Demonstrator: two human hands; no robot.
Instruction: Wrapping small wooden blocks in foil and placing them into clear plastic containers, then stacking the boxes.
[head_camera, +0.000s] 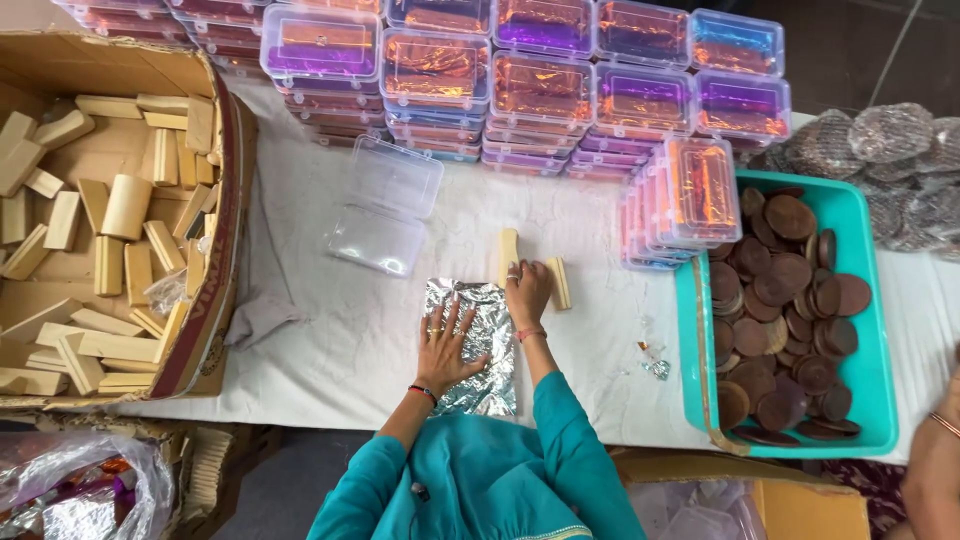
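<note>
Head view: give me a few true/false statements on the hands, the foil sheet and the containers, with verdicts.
1. The left hand lies flat on the silver foil sheet. True.
2. The right hand holds a brown disc. False: it rests at the foil's top edge beside pale cream bars; the brown discs sit in the teal tray.
3. The clear plastic box beside the foil is open with nothing in it. True.
4. The cardboard box at the left holds brown discs. False: it holds cream bars.
5. Stacked closed boxes line the far edge of the table. True.
</note>
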